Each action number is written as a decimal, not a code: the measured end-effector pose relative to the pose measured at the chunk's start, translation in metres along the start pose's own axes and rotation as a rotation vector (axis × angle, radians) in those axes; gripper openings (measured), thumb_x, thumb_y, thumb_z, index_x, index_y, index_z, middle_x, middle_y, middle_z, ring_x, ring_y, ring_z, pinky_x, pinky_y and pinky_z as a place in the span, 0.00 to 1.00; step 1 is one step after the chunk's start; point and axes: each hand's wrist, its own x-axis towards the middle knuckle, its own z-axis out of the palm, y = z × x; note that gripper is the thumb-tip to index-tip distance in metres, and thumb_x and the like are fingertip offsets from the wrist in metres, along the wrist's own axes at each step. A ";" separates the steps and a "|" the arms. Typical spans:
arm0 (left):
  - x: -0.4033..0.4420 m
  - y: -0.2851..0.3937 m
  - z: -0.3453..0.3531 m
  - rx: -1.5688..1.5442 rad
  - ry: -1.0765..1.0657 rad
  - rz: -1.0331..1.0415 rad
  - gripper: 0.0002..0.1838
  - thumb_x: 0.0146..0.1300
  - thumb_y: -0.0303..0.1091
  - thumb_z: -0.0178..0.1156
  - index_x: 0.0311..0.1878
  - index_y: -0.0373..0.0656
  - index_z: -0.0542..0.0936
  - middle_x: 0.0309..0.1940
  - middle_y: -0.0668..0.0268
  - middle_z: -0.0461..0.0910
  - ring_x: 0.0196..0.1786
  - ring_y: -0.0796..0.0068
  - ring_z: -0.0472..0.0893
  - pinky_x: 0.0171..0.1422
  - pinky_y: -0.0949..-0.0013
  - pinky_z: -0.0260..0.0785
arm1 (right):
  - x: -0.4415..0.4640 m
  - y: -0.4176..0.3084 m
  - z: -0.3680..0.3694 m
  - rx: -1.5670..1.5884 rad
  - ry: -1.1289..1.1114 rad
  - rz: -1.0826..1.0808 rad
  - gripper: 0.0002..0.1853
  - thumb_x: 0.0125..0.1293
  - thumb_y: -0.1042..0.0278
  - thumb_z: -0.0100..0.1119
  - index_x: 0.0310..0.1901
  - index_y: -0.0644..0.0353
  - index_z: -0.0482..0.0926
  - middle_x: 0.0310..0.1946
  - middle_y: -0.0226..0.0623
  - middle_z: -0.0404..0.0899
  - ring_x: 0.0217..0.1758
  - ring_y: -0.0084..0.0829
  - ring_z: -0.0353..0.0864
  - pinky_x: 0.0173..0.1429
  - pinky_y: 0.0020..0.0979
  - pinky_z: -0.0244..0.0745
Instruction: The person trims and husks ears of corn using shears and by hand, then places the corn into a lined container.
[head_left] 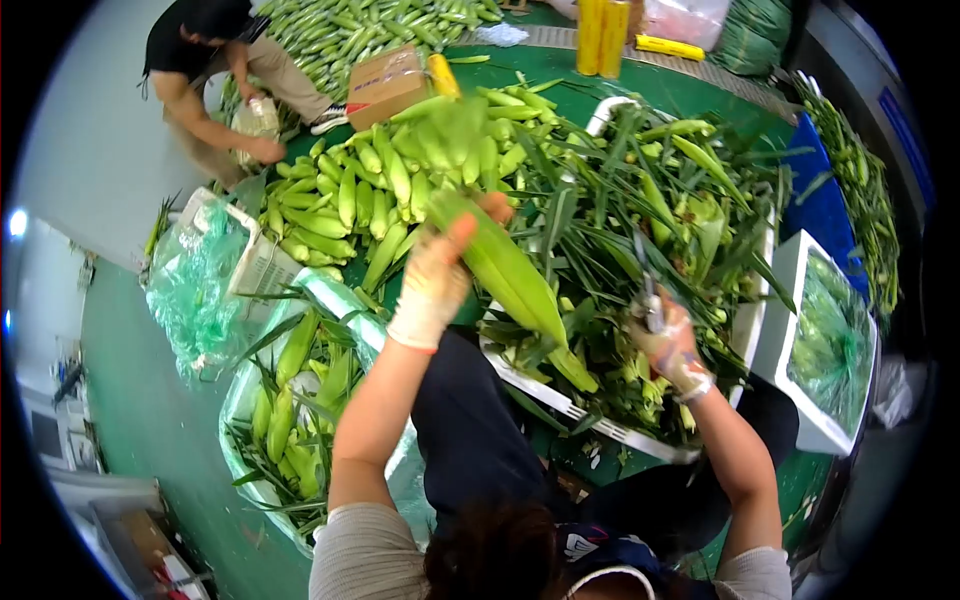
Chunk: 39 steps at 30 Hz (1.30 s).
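In the head view my left hand [432, 285], in a pale glove with fingertips bare, is closed around an ear of corn [510, 275] in its green husk. The ear slants down to the right, its stalk end over the white crate [590, 425]. My right hand [665, 345], also gloved, grips a metal cutting tool that looks like pruning shears [651, 305]; its blades are hard to make out. Husk leaves and trimmings [600, 215] fill the crate below. Beyond my left hand lies a heap of corn ears [350, 200]; a blurred green shape [450, 130] hangs above it.
A plastic-lined container of corn [290, 420] stands by my left leg. A crate with green plastic [205, 280] is farther left. Another person [205, 80] bends beside a cardboard box [385, 85]. A white foam box [815, 340] and blue bin [825, 200] stand right.
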 end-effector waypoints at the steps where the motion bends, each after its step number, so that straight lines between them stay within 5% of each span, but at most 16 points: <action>1: 0.017 -0.002 -0.036 -0.051 0.095 0.033 0.26 0.63 0.39 0.61 0.59 0.36 0.67 0.57 0.50 0.73 0.60 0.53 0.73 0.66 0.52 0.65 | 0.002 0.013 0.000 -0.023 0.010 0.001 0.23 0.50 0.65 0.67 0.47 0.62 0.72 0.32 0.45 0.81 0.35 0.41 0.82 0.42 0.36 0.75; 5: 0.120 -0.027 -0.221 -0.400 0.577 0.097 0.17 0.70 0.40 0.50 0.55 0.40 0.68 0.53 0.54 0.74 0.54 0.54 0.74 0.65 0.52 0.63 | 0.001 0.079 0.019 -0.210 -0.111 0.058 0.34 0.48 0.63 0.69 0.56 0.68 0.69 0.37 0.48 0.81 0.41 0.45 0.82 0.48 0.37 0.77; 7: 0.143 -0.041 -0.259 0.294 0.593 0.144 0.20 0.71 0.48 0.43 0.57 0.45 0.69 0.55 0.55 0.73 0.55 0.53 0.74 0.66 0.47 0.61 | 0.000 0.107 0.039 -0.426 -0.167 0.107 0.37 0.47 0.61 0.69 0.59 0.68 0.67 0.41 0.51 0.80 0.46 0.48 0.80 0.52 0.38 0.75; 8: 0.167 -0.042 -0.253 -0.307 0.854 0.146 0.20 0.71 0.44 0.44 0.60 0.43 0.70 0.54 0.56 0.74 0.54 0.61 0.75 0.57 0.55 0.70 | 0.004 0.135 0.046 -0.560 -0.194 0.043 0.39 0.48 0.59 0.69 0.60 0.68 0.66 0.44 0.53 0.79 0.49 0.50 0.79 0.54 0.39 0.74; 11: 0.215 -0.036 -0.271 -0.568 1.022 0.290 0.24 0.71 0.46 0.46 0.67 0.50 0.64 0.65 0.62 0.65 0.63 0.58 0.67 0.59 0.46 0.68 | 0.012 0.150 0.047 -0.322 -0.261 0.110 0.40 0.49 0.55 0.66 0.62 0.67 0.64 0.53 0.56 0.74 0.55 0.52 0.74 0.59 0.41 0.70; 14: 0.250 -0.009 -0.291 -0.903 0.704 0.447 0.32 0.71 0.51 0.44 0.71 0.42 0.54 0.69 0.51 0.55 0.63 0.45 0.67 0.60 0.46 0.71 | 0.019 0.180 0.025 -0.455 -0.453 0.310 0.37 0.53 0.52 0.62 0.62 0.65 0.66 0.58 0.55 0.71 0.59 0.53 0.69 0.62 0.44 0.65; 18: 0.148 0.067 -0.292 -0.055 0.226 0.427 0.28 0.71 0.46 0.47 0.63 0.30 0.63 0.58 0.46 0.71 0.56 0.51 0.76 0.56 0.60 0.73 | 0.016 0.148 0.029 -0.316 -0.346 0.232 0.45 0.53 0.51 0.62 0.68 0.66 0.57 0.69 0.54 0.57 0.72 0.51 0.54 0.73 0.39 0.50; 21: -0.006 0.116 -0.284 0.954 0.718 0.262 0.16 0.67 0.39 0.48 0.44 0.37 0.79 0.35 0.57 0.80 0.41 0.69 0.82 0.49 0.69 0.73 | 0.016 0.159 0.033 -0.388 -0.297 0.245 0.46 0.53 0.52 0.64 0.69 0.66 0.56 0.70 0.54 0.54 0.74 0.50 0.51 0.75 0.40 0.46; 22: -0.056 0.126 -0.328 1.942 0.463 0.055 0.14 0.62 0.39 0.51 0.35 0.39 0.80 0.29 0.56 0.78 0.36 0.69 0.80 0.44 0.69 0.71 | 0.018 0.168 0.033 -0.410 -0.298 0.236 0.46 0.54 0.51 0.64 0.70 0.66 0.55 0.71 0.53 0.53 0.74 0.49 0.50 0.75 0.40 0.45; 23: -0.106 0.124 -0.333 1.991 0.427 -0.324 0.14 0.58 0.41 0.55 0.36 0.39 0.81 0.33 0.55 0.79 0.38 0.66 0.80 0.46 0.66 0.72 | 0.020 0.177 0.032 -0.432 -0.298 0.228 0.47 0.55 0.50 0.64 0.70 0.65 0.54 0.71 0.53 0.52 0.75 0.48 0.49 0.76 0.39 0.44; 25: -0.172 0.100 -0.333 1.692 0.256 -0.971 0.18 0.50 0.43 0.62 0.37 0.39 0.82 0.40 0.52 0.80 0.44 0.60 0.81 0.49 0.61 0.72 | 0.023 0.190 0.029 -0.427 -0.307 0.177 0.47 0.55 0.49 0.64 0.71 0.64 0.53 0.72 0.52 0.50 0.76 0.47 0.47 0.76 0.39 0.42; 28: -0.227 0.047 -0.337 1.568 0.267 -0.957 0.45 0.41 0.53 0.69 0.64 0.42 0.70 0.49 0.49 0.80 0.52 0.54 0.79 0.57 0.60 0.70 | 0.025 0.181 0.029 -0.426 -0.309 0.113 0.45 0.60 0.54 0.59 0.72 0.64 0.49 0.73 0.51 0.49 0.76 0.47 0.48 0.76 0.37 0.45; 30: -0.215 0.062 -0.325 1.465 0.261 -1.068 0.44 0.39 0.52 0.70 0.62 0.41 0.72 0.50 0.49 0.79 0.53 0.54 0.79 0.59 0.62 0.68 | 0.017 0.161 0.028 -0.372 -0.282 0.133 0.43 0.58 0.60 0.62 0.71 0.64 0.51 0.68 0.48 0.55 0.70 0.43 0.55 0.71 0.36 0.52; 36: -0.210 0.121 -0.247 1.740 0.301 -0.451 0.28 0.43 0.40 0.71 0.51 0.41 0.79 0.34 0.57 0.82 0.40 0.64 0.82 0.47 0.66 0.73 | -0.051 0.036 0.015 -0.454 -0.067 0.086 0.43 0.49 0.68 0.69 0.65 0.67 0.58 0.45 0.47 0.79 0.48 0.41 0.79 0.52 0.34 0.75; 38: -0.191 0.145 -0.242 1.075 0.444 -0.336 0.22 0.48 0.32 0.67 0.49 0.39 0.79 0.33 0.62 0.80 0.40 0.73 0.81 0.46 0.71 0.72 | -0.068 0.010 0.019 -0.377 -0.096 -0.218 0.50 0.47 0.67 0.70 0.69 0.67 0.50 0.50 0.51 0.77 0.50 0.45 0.79 0.53 0.36 0.75; 39: -0.178 0.156 -0.234 0.992 0.316 -0.325 0.19 0.51 0.27 0.62 0.49 0.37 0.78 0.34 0.65 0.78 0.38 0.81 0.80 0.42 0.75 0.70 | -0.080 -0.010 0.017 -0.261 -0.225 -0.027 0.53 0.47 0.66 0.71 0.70 0.68 0.46 0.55 0.53 0.73 0.56 0.46 0.76 0.58 0.36 0.72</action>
